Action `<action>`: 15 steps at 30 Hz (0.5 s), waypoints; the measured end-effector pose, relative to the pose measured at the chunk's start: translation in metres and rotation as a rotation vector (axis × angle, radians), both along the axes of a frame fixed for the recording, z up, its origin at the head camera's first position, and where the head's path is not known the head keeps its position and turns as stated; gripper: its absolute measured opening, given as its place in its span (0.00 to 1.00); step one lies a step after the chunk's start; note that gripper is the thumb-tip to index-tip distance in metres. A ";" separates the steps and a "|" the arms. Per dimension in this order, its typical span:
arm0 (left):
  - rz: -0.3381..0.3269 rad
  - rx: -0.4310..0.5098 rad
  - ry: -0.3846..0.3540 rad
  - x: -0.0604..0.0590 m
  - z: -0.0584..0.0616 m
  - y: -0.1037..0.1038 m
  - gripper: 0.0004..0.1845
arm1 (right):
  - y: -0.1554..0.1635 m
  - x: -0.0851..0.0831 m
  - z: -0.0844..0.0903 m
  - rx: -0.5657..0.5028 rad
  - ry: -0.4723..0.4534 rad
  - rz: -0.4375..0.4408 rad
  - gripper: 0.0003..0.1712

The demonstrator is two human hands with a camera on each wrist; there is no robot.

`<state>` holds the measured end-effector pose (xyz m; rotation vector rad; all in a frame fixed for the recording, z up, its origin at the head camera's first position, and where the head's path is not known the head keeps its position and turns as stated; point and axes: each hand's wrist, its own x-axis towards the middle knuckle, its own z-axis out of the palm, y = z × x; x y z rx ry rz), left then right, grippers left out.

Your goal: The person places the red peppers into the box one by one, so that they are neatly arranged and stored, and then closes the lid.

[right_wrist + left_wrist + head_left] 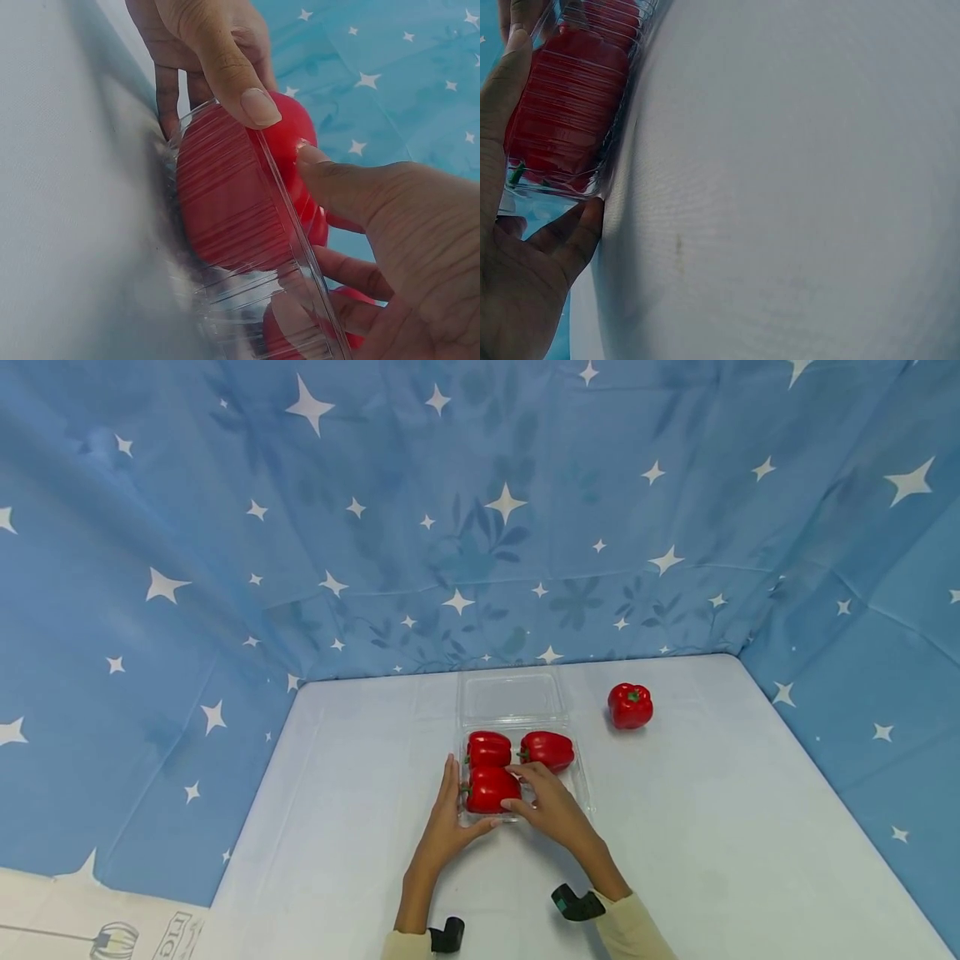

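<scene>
A clear plastic clamshell container lies on the table with its lid folded back. Inside are red bell peppers: one at back left, one at back right and one at front left. My right hand holds the front pepper by its right end, thumb at the front and fingers behind. My left hand rests at the container's front left corner. Its fingers lie straight along the left side, and in the right wrist view the left thumb presses over the front rim.
The open lid lies flat behind the container. Another red bell pepper stands on the white table to the back right. A blue star-patterned cloth hangs around the back and sides.
</scene>
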<state>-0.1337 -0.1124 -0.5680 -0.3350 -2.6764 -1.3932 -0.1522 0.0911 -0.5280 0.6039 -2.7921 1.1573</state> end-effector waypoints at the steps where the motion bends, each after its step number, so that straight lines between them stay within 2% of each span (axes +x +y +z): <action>1: 0.001 0.003 -0.004 0.000 0.000 0.000 0.59 | 0.000 0.000 0.000 0.001 0.008 0.000 0.34; 8: 0.001 -0.004 -0.004 0.000 -0.001 0.000 0.60 | 0.006 0.000 0.008 -0.068 0.030 -0.013 0.30; 15: 0.003 0.021 -0.028 -0.001 0.000 0.000 0.60 | 0.022 -0.009 0.020 -0.169 0.042 -0.050 0.29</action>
